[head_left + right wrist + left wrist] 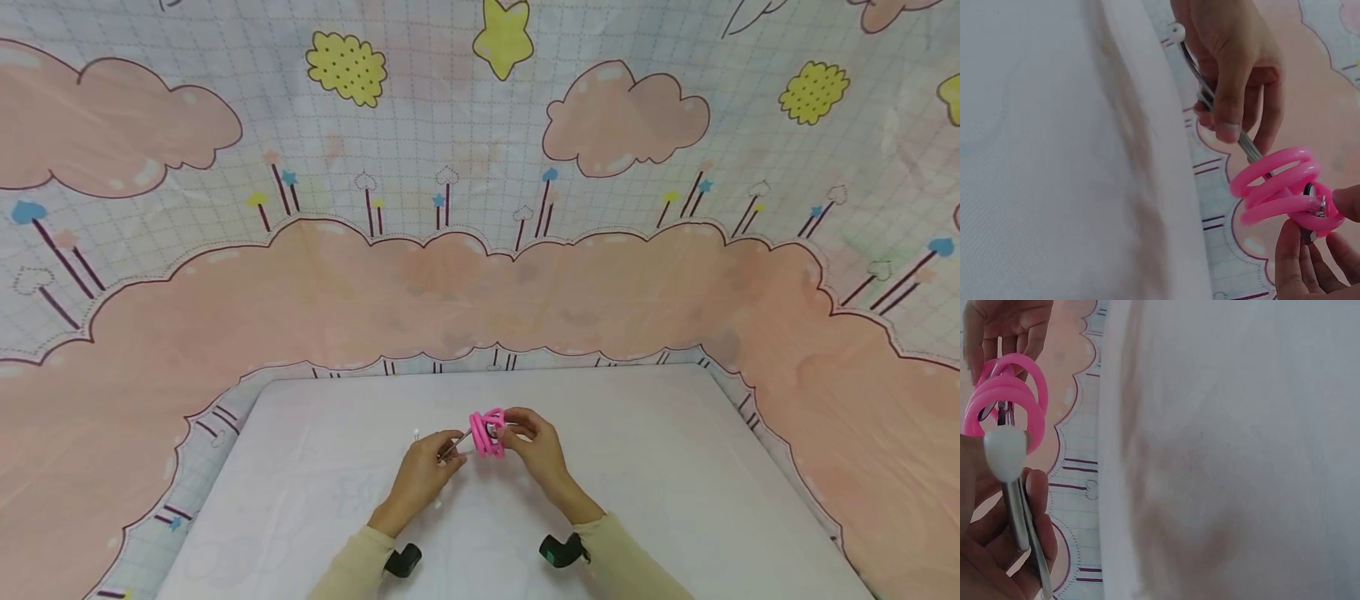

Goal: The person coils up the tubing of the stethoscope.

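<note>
A stethoscope with pink tubing wound into several loops is held above the white table, between the two hands. My left hand grips its metal ear tubes near the middle. One white ear tip shows close up in the left wrist view, and a white ear tip sticks out past the left hand in the right wrist view. My right hand pinches the far end of the coil with thumb and fingers, at the dark-rimmed metal chest piece, which the loops partly hide.
The white tabletop lies beneath both hands. A printed cloth with clouds and stars hangs behind and around the table. Black wrist devices are worn at both cuffs.
</note>
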Available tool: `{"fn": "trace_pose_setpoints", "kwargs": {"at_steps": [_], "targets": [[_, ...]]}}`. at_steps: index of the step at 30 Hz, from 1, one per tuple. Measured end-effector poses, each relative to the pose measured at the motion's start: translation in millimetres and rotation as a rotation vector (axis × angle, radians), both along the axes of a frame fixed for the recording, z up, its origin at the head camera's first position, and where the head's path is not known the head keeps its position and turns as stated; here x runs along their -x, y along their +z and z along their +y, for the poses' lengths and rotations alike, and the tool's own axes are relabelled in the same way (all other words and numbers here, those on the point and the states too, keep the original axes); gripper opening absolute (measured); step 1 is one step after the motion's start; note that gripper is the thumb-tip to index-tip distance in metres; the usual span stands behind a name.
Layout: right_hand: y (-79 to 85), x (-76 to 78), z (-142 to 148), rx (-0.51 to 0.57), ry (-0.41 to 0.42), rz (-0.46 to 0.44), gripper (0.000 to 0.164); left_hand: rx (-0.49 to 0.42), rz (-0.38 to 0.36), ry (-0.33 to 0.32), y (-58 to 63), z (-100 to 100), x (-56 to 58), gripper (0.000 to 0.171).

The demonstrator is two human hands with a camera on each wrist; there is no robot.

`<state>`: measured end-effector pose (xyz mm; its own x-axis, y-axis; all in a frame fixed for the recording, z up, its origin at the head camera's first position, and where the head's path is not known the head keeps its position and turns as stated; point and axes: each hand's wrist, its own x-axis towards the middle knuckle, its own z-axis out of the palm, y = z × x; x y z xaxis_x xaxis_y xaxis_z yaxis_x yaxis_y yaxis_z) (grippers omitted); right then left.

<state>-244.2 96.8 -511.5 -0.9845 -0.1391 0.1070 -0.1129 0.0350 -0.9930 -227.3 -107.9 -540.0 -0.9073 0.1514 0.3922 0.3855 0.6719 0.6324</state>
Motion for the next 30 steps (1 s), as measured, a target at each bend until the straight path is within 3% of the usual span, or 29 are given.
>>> {"fn": "trace_pose_setpoints", "kwargs": {"at_steps": [9,17,24,30], "targets": [[-27.8,22.2,-7.2,-0.003,-0.051,-0.050,0.033,-0.092,-0.186,-0.038,-9.1,-6.6,18.1,0.032],[-44.6,31.1,-7.1,-0.007,-0.051,-0.071,0.035,-0.054,-0.145,-0.071,-21.4,-8.5,27.8,0.028],[-51.3,33.4,-6.5,-0.122,-0.085,-0.093,0.030,0.009,-0.271,-0.030,-24.8,-6.6,32.1,0.027],[-52.7,34.2,-1.4,-0.188,-0.080,-0.073,0.028,0.037,-0.242,-0.018,-25.0,-8.5,32.2,0.026]]}}
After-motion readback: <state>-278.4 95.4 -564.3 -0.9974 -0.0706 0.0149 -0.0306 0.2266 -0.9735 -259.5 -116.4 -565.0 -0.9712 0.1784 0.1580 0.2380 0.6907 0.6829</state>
